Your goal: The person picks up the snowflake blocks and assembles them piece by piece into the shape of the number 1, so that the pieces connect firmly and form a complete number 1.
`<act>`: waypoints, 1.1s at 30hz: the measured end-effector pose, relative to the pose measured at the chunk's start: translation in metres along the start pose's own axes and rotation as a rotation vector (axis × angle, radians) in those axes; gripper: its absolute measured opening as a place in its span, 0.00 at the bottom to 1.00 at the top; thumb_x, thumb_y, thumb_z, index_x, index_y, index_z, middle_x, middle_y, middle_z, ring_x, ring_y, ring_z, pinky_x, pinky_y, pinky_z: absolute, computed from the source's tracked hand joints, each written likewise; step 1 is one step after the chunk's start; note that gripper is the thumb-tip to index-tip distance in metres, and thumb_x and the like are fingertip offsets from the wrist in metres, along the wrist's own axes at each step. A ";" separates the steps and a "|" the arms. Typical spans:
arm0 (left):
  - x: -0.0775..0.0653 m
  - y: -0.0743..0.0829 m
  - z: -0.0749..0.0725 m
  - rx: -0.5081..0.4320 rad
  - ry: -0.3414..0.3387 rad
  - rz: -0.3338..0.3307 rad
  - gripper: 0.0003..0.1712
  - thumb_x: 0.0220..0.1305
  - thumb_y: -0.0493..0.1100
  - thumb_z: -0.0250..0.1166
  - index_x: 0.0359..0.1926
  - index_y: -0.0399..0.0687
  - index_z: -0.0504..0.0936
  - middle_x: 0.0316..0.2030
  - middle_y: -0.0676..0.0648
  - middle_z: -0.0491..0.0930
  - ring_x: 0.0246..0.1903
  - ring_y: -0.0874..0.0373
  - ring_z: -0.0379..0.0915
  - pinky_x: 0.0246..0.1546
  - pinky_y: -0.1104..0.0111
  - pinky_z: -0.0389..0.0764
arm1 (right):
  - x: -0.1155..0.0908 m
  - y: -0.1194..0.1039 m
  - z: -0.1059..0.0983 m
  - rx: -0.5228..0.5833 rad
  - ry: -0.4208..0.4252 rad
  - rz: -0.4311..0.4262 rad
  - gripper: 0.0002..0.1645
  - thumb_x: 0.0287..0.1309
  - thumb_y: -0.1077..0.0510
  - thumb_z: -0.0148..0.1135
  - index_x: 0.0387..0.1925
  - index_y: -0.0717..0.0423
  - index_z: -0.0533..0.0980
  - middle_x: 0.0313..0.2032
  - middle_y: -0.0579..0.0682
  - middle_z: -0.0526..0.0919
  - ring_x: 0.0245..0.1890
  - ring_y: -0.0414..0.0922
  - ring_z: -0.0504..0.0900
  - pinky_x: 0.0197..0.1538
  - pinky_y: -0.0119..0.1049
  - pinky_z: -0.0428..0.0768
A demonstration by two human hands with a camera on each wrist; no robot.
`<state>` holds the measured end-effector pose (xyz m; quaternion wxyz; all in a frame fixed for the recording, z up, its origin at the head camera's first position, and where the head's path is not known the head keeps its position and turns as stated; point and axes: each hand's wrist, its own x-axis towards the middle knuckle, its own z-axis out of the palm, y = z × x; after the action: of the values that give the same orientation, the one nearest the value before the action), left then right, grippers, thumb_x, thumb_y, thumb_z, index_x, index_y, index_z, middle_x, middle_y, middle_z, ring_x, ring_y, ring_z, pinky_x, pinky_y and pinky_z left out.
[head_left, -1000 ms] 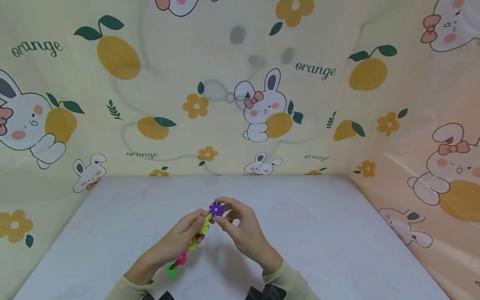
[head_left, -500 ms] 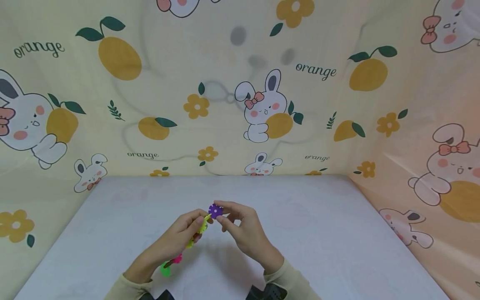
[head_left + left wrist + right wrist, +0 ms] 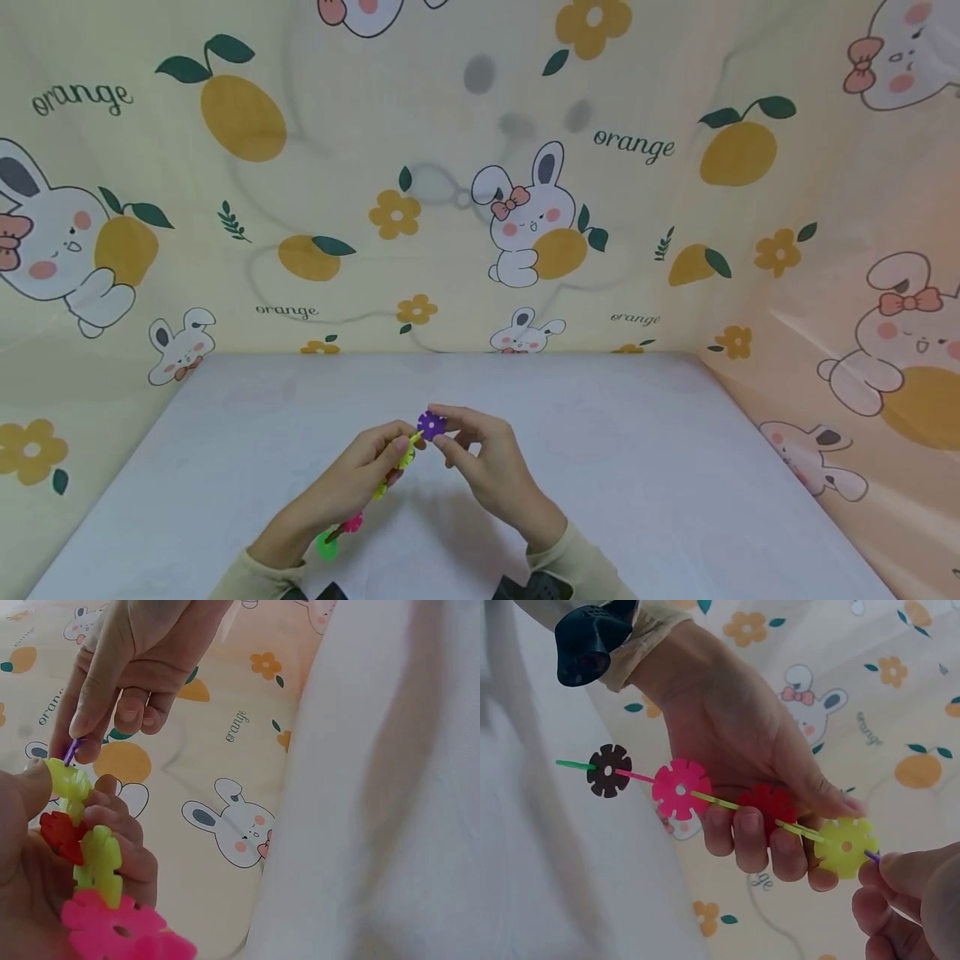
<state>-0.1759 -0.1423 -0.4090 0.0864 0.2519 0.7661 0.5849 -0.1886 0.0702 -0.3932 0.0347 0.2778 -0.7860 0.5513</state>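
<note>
My left hand (image 3: 360,475) holds a chain of slotted plastic snowflake discs, its thumb and fingers pinching the end yellow disc (image 3: 834,859). My right hand (image 3: 491,467) pinches a purple snowflake disc (image 3: 424,426) by its edge, where it meets the yellow one. In the right wrist view the purple disc is edge-on; how deep its slot sits I cannot tell. Back along the chain come a red disc (image 3: 772,806), a pink disc (image 3: 679,810), a dark brown disc (image 3: 600,761) and a green disc (image 3: 327,546) at the free end, with yellow discs between.
Below the hands lies a white tabletop (image 3: 637,483). A cloth (image 3: 450,100) printed with rabbits and oranges hangs behind and at both sides. Dark wrist cameras (image 3: 532,586) sit at the cuffs of the beige sleeves (image 3: 581,562).
The chain's free end, with the green and pink discs, has swung a little to the left. Slightly lower now, the purple disc stays pinched in my right hand against the yellow one.
</note>
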 end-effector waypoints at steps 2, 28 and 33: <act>0.000 0.000 0.000 0.002 0.000 0.005 0.21 0.83 0.46 0.41 0.48 0.36 0.76 0.23 0.51 0.65 0.22 0.68 0.60 0.19 0.73 0.64 | 0.000 0.000 0.000 -0.003 0.001 -0.004 0.20 0.67 0.63 0.63 0.59 0.56 0.80 0.46 0.57 0.89 0.23 0.40 0.79 0.26 0.28 0.77; 0.000 -0.001 0.000 -0.047 0.004 -0.058 0.24 0.83 0.49 0.40 0.50 0.36 0.76 0.26 0.50 0.68 0.24 0.67 0.62 0.20 0.75 0.65 | -0.002 0.000 0.008 -0.020 -0.014 0.011 0.25 0.69 0.58 0.63 0.65 0.46 0.74 0.45 0.52 0.86 0.25 0.37 0.79 0.29 0.30 0.80; 0.000 -0.001 0.000 -0.067 0.001 -0.072 0.23 0.83 0.49 0.42 0.53 0.36 0.76 0.28 0.49 0.70 0.26 0.66 0.66 0.23 0.76 0.69 | -0.002 0.002 0.010 -0.026 -0.001 0.044 0.27 0.69 0.55 0.63 0.68 0.45 0.71 0.48 0.53 0.83 0.25 0.37 0.80 0.28 0.29 0.78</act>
<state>-0.1763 -0.1422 -0.4099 0.1156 0.2209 0.7547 0.6069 -0.1851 0.0625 -0.3999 0.0257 0.2603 -0.7991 0.5413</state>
